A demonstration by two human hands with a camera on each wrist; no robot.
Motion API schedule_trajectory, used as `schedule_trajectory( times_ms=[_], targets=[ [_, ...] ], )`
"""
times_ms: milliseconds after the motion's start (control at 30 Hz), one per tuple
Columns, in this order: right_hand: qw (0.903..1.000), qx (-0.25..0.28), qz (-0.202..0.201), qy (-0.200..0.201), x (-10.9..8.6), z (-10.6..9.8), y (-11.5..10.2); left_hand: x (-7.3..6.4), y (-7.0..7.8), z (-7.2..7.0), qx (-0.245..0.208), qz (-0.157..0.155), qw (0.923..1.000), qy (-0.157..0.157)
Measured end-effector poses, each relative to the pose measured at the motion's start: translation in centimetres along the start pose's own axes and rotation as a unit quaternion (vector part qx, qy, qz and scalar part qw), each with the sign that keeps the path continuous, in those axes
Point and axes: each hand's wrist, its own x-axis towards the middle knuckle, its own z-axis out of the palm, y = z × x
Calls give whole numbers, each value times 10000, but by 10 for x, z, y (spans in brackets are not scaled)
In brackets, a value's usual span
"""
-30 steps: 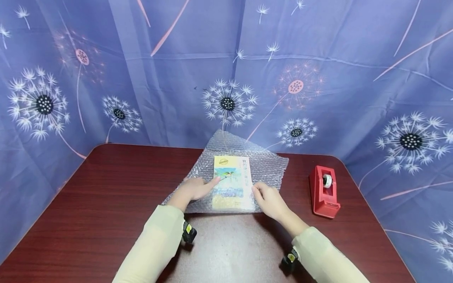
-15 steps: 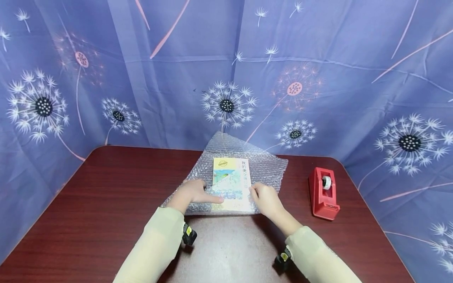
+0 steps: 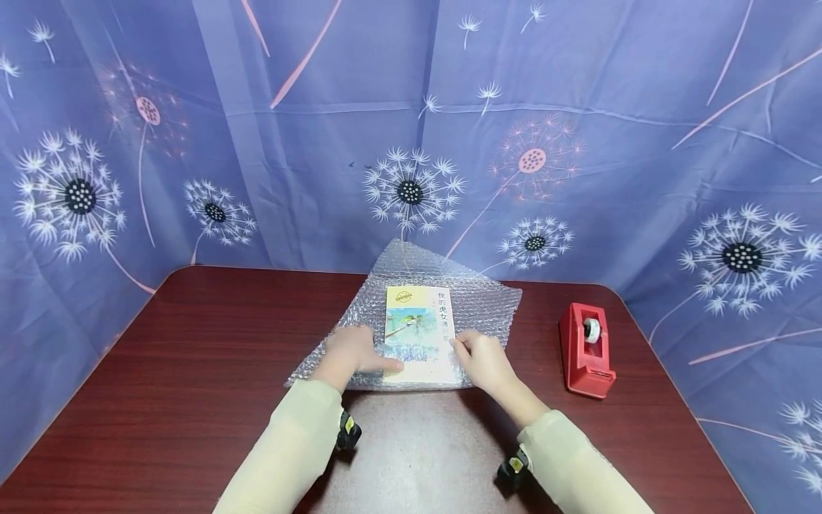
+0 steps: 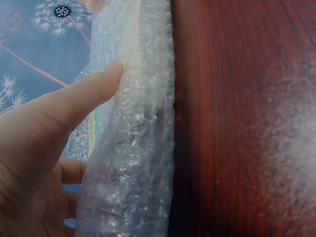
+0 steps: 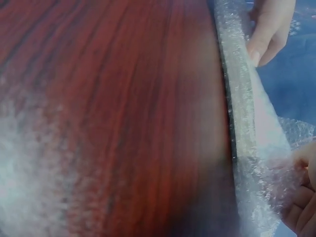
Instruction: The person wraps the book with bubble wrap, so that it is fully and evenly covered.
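Observation:
A book (image 3: 411,321) with a yellow, blue and green cover lies on a sheet of clear bubble wrap (image 3: 379,285), whose near part is folded up over the book's lower end. My left hand (image 3: 352,350) rests at the book's left side, its straight thumb pressing the wrap near the lower left corner. In the left wrist view that thumb (image 4: 94,91) touches the wrap, while the other fingers lie partly hidden beyond it. At the book's right edge, my right hand (image 3: 484,360) pinches the bubble wrap between thumb and curled fingers.
To the right on the dark red wooden table (image 3: 193,371) stands a red tape dispenser (image 3: 587,350) with a roll of tape. A blue dandelion-print cloth (image 3: 321,143) hangs behind the table, and the wrap's far corner reaches up to it.
My left thumb has slid down the cover toward the lower left corner. The wrap's left corner spreads slightly further left. My right hand keeps its pinch, barely moved.

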Motion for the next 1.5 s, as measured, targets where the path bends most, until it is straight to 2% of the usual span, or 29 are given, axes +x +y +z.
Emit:
schedule_trajectory(
  times_ms=[100, 200, 300, 433, 533, 667, 933, 1233, 1500],
  targets=[
    [9999, 42, 129, -85, -1, -3, -2, 0, 1, 1, 35, -30, 10000, 25],
    [9997, -102, -13, -229, -3, -7, -5, 0, 2, 1, 20, 8, 10000, 31],
    [9964, -354, -625, -443, -6, -8, -7, 1, 3, 1, 47, 44, 10000, 38],
    [9814, -602, -1639, -796, -8, -6, -7, 2, 3, 1, 108, 70, 9999, 66],
    [9717, -701, -1988, -1066, -9, -2, -5, 3, 4, 1, 100, 104, 9998, 97],
    [9691, -761, -1966, -1277, -10, 1, -5, 4, 5, 2, 87, 153, 9998, 133],
    [9707, -801, -1686, -1514, -9, 2, -12, 5, 2, 2, 135, 134, 9996, 202],
    [9712, -307, -1216, -2027, -9, 2, -15, 0, -5, 15, -38, 180, 9989, 431],
    [9731, -274, -991, -2061, -7, 3, -19, -3, -6, 18, -120, 166, 9981, 579]
  ],
)
